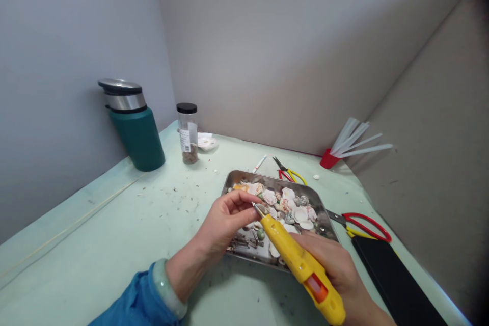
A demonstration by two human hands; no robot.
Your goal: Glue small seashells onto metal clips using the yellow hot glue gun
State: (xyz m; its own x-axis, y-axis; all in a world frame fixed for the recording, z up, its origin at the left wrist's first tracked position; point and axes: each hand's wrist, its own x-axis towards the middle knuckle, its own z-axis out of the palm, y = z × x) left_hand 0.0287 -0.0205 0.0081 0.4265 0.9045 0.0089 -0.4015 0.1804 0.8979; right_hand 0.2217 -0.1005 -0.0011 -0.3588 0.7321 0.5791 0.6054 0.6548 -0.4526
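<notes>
My right hand (333, 260) is wrapped round the body of a yellow hot glue gun (288, 249), whose metal nozzle points up and to the left. Close to that tip, my left hand (225, 219) is closed in a pinch of thumb and fingers. Whatever it pinches is small and mostly hidden, so I cannot name it. Both hands are over a metal tray (267, 178), which holds many seashells (303, 214): white scallops, spiral snail shells and a few greenish ones. Small dark bits lie in its near left part.
Right of the tray lie red-and-yellow-handled scissors (367, 226) and a black phone-like slab (395, 280). Behind it are a second pair of scissors (291, 175) and a white stick (260, 164). A red cup of glue sticks (329, 159), a jar (188, 135) and a green bottle (139, 137) stand farther back.
</notes>
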